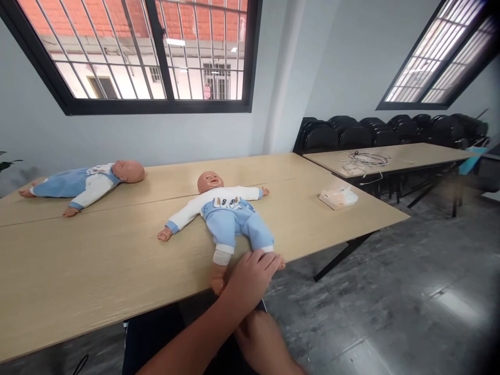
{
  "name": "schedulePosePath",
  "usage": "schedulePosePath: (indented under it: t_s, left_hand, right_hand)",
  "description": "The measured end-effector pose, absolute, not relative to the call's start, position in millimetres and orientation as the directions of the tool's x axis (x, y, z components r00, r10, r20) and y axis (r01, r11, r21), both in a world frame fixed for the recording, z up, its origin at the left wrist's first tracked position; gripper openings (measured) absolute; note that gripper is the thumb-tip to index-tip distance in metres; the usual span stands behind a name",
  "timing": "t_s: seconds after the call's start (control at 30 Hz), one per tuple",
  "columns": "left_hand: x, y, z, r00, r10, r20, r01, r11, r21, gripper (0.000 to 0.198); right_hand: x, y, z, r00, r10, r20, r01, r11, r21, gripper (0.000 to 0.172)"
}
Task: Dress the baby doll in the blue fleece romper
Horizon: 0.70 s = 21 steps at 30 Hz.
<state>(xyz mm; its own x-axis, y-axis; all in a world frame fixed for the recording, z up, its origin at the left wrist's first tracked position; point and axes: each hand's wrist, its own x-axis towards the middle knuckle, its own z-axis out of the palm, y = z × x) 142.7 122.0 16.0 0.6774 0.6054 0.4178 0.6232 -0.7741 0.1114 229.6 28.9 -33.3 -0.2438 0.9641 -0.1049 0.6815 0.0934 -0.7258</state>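
Observation:
A baby doll (pixel 226 213) in a white top and blue trousers lies face up at the near edge of the wooden table (pixel 97 260), its legs towards me. My left hand (pixel 252 276) reaches across from the lower left, and its fingers are wrapped over the doll's foot at the table edge. The doll's other foot (pixel 217 284) hangs just left of that hand. My right forearm (pixel 263 344) comes in from the lower right and passes under the left arm, which hides its hand. A second doll (pixel 88 182) in the same clothes lies on the far left.
A tissue pack (pixel 338 196) lies on the table's right end. Behind it is a second table (pixel 410 156) with cables (pixel 363 159), then rows of black chairs (pixel 390 130). Barred windows are set in the walls. Grey tiled floor (pixel 390 291) spreads to the right.

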Motion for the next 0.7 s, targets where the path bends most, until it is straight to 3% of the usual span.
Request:
schedulePosePath:
  t_s: [0.17,0.3,0.37,0.47,0.53,0.63,0.7]
  left_hand:
    - [135.0,116.7,-12.6,0.514,0.673,0.532,0.706,-0.684,0.183,0.019]
    - [108.8,105.4,-21.6,0.338,0.637,0.693,0.654,-0.689,0.313,0.03]
    - [95.3,97.9,-18.0,0.184,0.64,0.746,0.616,-0.667,0.42,0.03]
    - [78.9,88.0,-5.4,-0.062,0.681,0.729,0.566,-0.578,0.588,0.022]
    - [70.2,84.1,3.8,-0.196,0.729,0.655,0.499,-0.501,0.707,0.021]
    - [58.6,82.4,13.8,-0.352,0.803,0.481,0.296,-0.393,0.871,0.03]
    - [51.3,82.4,18.8,-0.398,0.841,0.367,0.149,-0.336,0.93,0.039]
  right_hand:
    - [274.9,32.5,-35.7,0.008,1.0,-0.007,0.562,-0.01,-0.827,0.042]
    - [298.7,68.0,-16.4,0.238,0.964,0.119,0.301,0.043,-0.953,0.042]
    - [297.8,93.1,-6.9,0.262,0.958,0.115,0.144,0.079,-0.986,0.04]
    - [278.7,133.0,6.4,0.145,0.989,-0.024,-0.177,0.003,-0.984,0.043]
    - [258.3,155.1,15.7,-0.048,0.992,-0.118,-0.351,-0.127,-0.928,0.052]
    - [226.8,176.5,28.3,-0.377,0.92,-0.106,-0.437,-0.278,-0.855,0.055]
    - [210.5,185.0,32.4,-0.436,0.898,-0.053,-0.437,-0.263,-0.86,0.052]
